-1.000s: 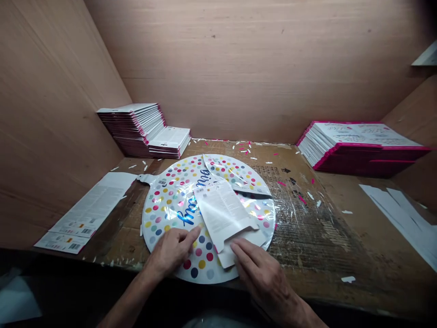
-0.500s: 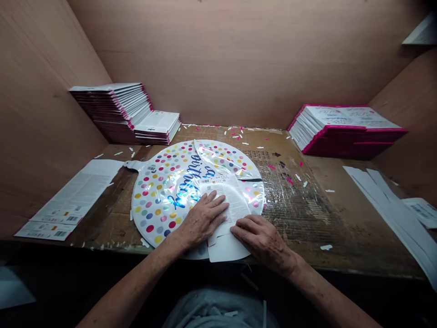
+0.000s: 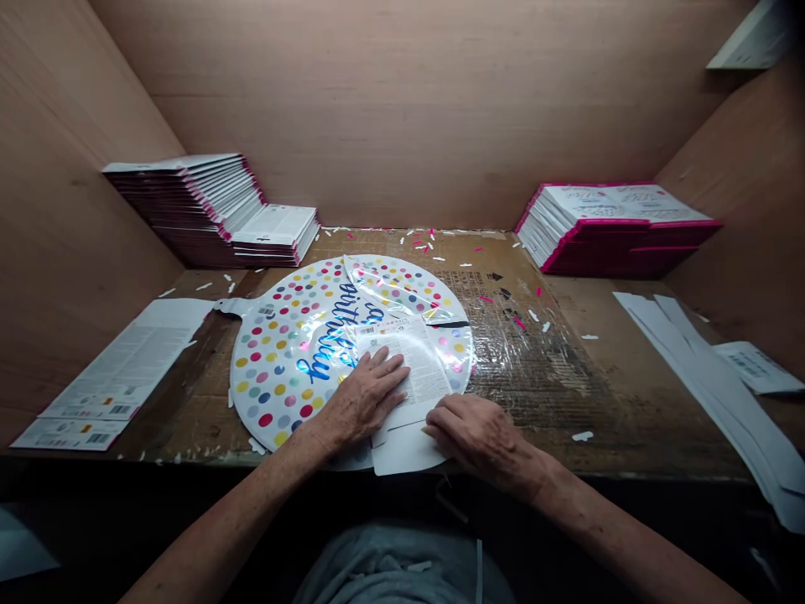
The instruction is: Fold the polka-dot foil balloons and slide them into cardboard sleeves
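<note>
A round foil balloon (image 3: 283,361) with coloured dots and blue "birthday" lettering lies flat on the cardboard-covered table, part of its upper right folded over. On it rests a white printed card (image 3: 415,369) with a blank lower flap. My left hand (image 3: 365,398) lies on the card's left side, fingers spread and pointing up and right. My right hand (image 3: 478,432) is at the card's lower right edge, its fingers curled and pressed together on the card. The tips of its fingers are partly hidden.
Stacks of folded cards stand at the back left (image 3: 189,210) and back right (image 3: 616,226). Flat printed cards (image 3: 119,377) lie at the left, long white sheets (image 3: 710,377) at the right. Small white and pink scraps (image 3: 519,322) are scattered over the table (image 3: 547,403).
The whole view has shifted, so things appear slightly further left. The right fingers now sit a little higher along the card's edge; the left hand stays on the card.
</note>
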### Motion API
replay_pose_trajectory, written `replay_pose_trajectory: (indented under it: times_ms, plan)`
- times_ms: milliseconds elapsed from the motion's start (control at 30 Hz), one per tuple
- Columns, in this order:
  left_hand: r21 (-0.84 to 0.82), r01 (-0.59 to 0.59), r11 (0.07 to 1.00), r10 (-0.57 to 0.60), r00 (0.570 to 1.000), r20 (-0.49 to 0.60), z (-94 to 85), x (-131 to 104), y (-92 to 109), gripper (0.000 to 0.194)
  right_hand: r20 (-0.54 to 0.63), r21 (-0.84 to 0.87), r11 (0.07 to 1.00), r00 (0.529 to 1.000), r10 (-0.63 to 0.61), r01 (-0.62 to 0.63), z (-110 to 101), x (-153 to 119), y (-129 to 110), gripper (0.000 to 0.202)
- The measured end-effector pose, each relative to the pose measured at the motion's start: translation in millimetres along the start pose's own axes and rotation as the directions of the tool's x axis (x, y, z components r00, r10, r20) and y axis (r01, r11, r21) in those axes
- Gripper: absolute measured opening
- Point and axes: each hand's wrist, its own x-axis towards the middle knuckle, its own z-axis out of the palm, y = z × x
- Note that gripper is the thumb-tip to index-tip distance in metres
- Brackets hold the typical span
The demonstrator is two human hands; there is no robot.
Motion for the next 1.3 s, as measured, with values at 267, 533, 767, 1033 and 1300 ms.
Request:
replay_pose_trajectory:
  times_ms: [267, 533, 767, 1033, 1300]
  plan:
    - [-0.021, 0.009, 1.0, -0.01, 0.999, -0.031, 9.4, -8, 10, 0.037, -0.157, -0.01, 1.0, 0.988, 0.008, -0.009, 11, -6, -14, 0.021]
    - [-0.039, -0.013, 0.999, 0.012, 0.999, -0.038, 13.0, -9, 5, 0.037, 0.011, -0.139, 0.989, 0.999, -0.048, 0.049, 17, 10, -6, 0.023]
    - [-0.023, -0.074, 0.997, 0.073, 0.997, -0.03, 8.5, -2, 9, 0.035, 0.069, 0.033, 0.999, 0.997, -0.024, 0.022, -3, -14, -8, 0.024]
    - [-0.085, -0.035, 0.996, 0.033, 0.999, -0.016, 10.6, -3, 7, 0.036, -0.105, -0.023, 1.0, 0.994, 0.006, -0.008, 15, -1, -19, 0.021]
    - [-0.058, -0.065, 0.996, 0.064, 0.998, -0.025, 13.3, -4, 5, 0.037, 0.12, -0.054, 0.998, 0.993, -0.019, 0.025, 11, 15, -12, 0.022]
